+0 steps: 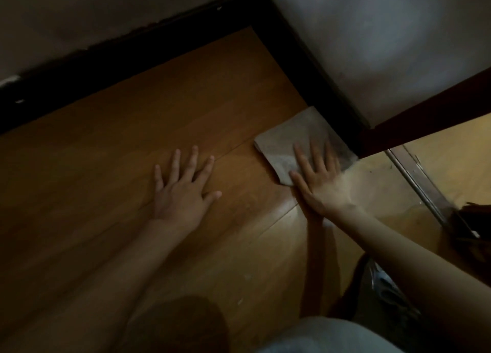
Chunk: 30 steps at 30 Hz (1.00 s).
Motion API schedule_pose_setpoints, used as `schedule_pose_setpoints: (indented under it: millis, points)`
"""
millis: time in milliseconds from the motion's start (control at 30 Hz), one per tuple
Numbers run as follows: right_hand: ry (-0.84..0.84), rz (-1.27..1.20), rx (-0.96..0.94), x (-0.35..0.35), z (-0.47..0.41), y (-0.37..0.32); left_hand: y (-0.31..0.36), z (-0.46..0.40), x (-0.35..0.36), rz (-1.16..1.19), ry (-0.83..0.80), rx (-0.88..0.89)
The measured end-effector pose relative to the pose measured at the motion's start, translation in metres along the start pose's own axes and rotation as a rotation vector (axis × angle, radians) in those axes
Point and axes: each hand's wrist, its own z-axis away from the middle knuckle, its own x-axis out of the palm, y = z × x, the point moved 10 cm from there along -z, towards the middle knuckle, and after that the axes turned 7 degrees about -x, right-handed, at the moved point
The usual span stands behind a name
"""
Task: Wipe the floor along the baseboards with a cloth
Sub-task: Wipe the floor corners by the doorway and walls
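tight corner on your right, open floor to your left

the dark baseboard (332, 92) and door frame (425, 113) hem in your right hand (318, 177) on the cloth (287, 142); bare wooden floor (132, 140) runs free past your flat left hand (180, 190) toward the far baseboard (119, 57).

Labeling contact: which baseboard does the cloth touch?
The right baseboard: the cloth under the right hand abuts it. The far baseboard is clear.

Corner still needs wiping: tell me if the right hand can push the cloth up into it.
Probably yes: the right hand presses flat on the cloth beside the baseboard, with bare floor up to the corner.
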Motion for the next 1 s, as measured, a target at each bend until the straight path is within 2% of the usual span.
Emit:
schedule_pose_setpoints:
  millis: [100, 233, 367, 500, 667, 800, 933, 1000]
  points:
    - [0.110, -0.029, -0.077, -0.027, -0.056, -0.031, -0.001, 0.000, 0.000, -0.004, 0.004, -0.003]
    - [0.104, -0.074, -0.101, -0.044, -0.112, -0.049, 0.000, 0.000, -0.001, 0.000, 0.008, 0.004]
    - [0.112, -0.058, -0.100, -0.024, -0.060, -0.024, 0.001, 0.001, -0.001, 0.002, -0.029, 0.000]
    - [0.030, 0.047, -0.066, -0.006, -0.025, -0.009, 0.001, 0.001, -0.001, -0.001, -0.034, -0.011]
    - [0.076, -0.124, -0.061, -0.048, -0.119, -0.051, 0.000, 0.000, -0.003, 0.007, 0.016, -0.002]
    - [0.099, -0.121, -0.085, -0.067, -0.168, -0.071, 0.001, 0.000, -0.003, -0.004, 0.015, -0.008]
    - [0.102, -0.123, -0.140, -0.050, -0.122, -0.047, 0.001, 0.002, -0.004, 0.024, 0.015, -0.001]
    - [0.047, -0.121, -0.138, -0.034, -0.093, -0.033, 0.002, 0.002, -0.003, 0.027, 0.011, -0.005]
